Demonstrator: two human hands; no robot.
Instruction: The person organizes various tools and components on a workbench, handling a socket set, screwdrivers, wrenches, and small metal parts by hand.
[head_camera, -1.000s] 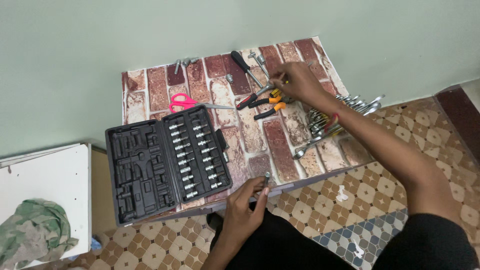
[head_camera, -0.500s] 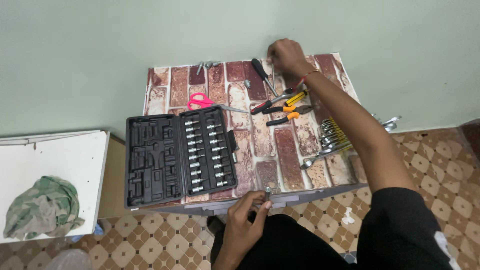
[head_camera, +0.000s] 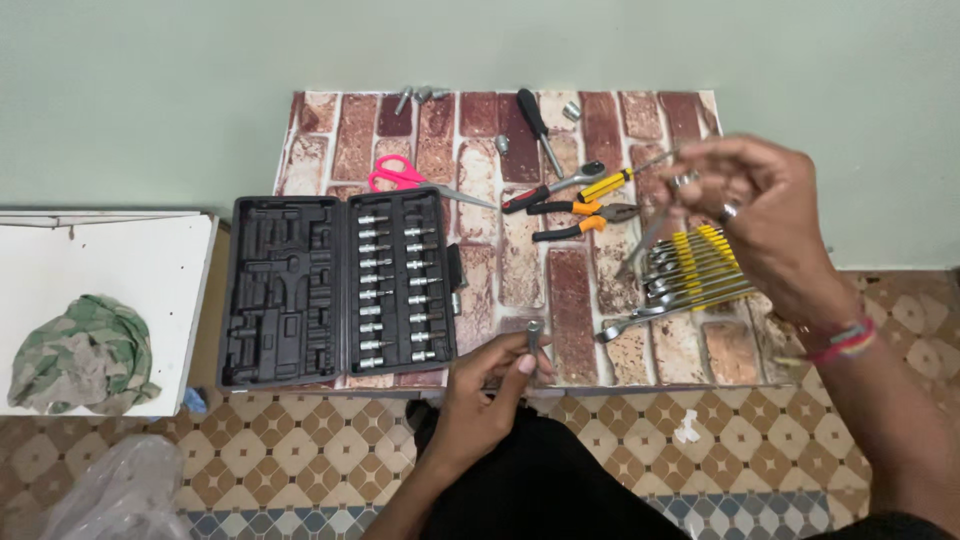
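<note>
right hand lifted, pinching socket; left hand pinching bit.

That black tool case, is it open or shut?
Open: the black tool case lies flat, both halves spread, rows of sockets showing in its right half.

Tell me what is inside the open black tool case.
The black tool case lies open: its right half holds two columns of small metal sockets, its left half shows only empty moulded slots. Anything beneath the sockets or the case is hidden.

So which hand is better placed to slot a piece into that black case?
Probably the left hand: it holds a small metal bit right beside the open case. The right hand is raised over the wrenches, farther away.
</note>
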